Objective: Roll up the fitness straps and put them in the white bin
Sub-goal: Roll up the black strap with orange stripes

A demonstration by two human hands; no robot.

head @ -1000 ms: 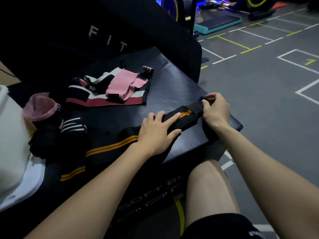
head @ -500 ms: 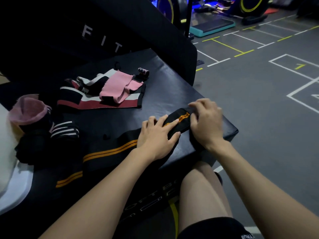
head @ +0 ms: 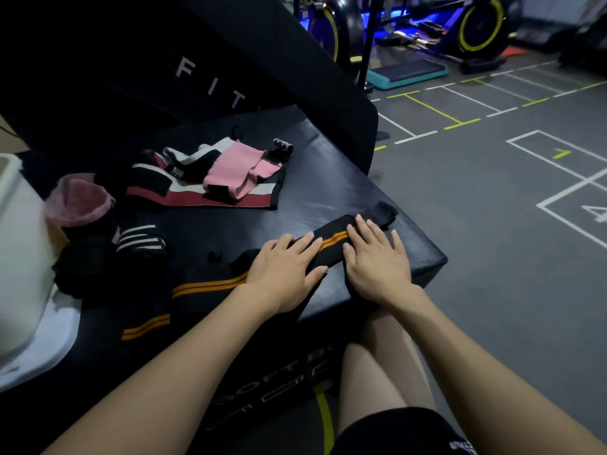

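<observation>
Hands lie flat, fingers straight, on the long black fabric strap with two orange stripes (head: pixel 210 285) stretched across the black padded box (head: pixel 328 178): left hand (head: pixel 285 270) beside right hand (head: pixel 374 261), near the box's corner. White plastic bin (head: pixel 19 257) sits, seemingly, at its far left edge.

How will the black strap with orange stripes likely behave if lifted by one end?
Probably floppy: the black strap with orange stripes lies flat and bends along the black box. Likely light, thin fabric. Unlikely to slide: left hand and right hand press it flat.
</observation>
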